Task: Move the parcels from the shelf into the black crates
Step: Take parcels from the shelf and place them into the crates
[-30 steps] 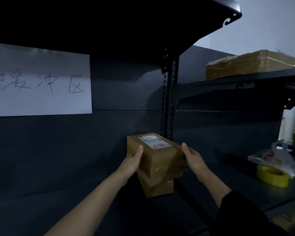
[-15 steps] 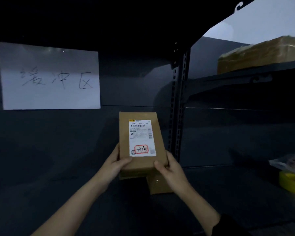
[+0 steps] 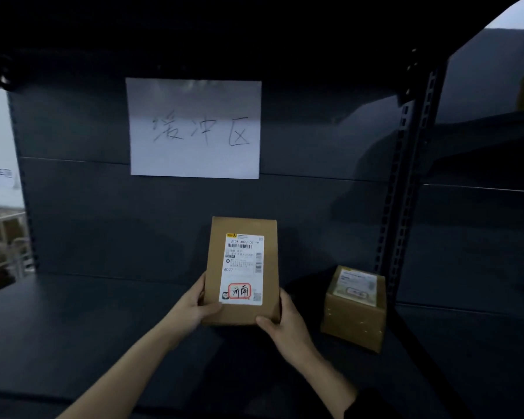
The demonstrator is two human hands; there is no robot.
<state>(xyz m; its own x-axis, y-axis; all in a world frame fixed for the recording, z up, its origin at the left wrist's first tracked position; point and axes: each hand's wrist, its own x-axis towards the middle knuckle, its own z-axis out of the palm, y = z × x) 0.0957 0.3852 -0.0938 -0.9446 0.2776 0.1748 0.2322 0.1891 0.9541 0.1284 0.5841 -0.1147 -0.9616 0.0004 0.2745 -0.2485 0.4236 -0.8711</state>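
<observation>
I hold a flat brown cardboard parcel (image 3: 242,269) upright in front of me, its white shipping label with a red-boxed mark facing me. My left hand (image 3: 198,306) grips its lower left edge, thumb on the front face. My right hand (image 3: 280,323) grips the lower right corner. A second, squarer brown parcel (image 3: 356,308) with a white label sits on the dark shelf board (image 3: 82,322) to the right, apart from my hands. No black crate is in view.
A white paper sign (image 3: 194,128) with handwritten characters hangs on the shelf's dark back panel. A perforated upright post (image 3: 406,189) stands at the right, with another shelf bay beyond it. A lit room area (image 3: 0,231) shows past the left edge.
The parcel has been lifted off the lower one and carried left with both hands. The view swung left, so the remaining parcel now sits apart at the right.
</observation>
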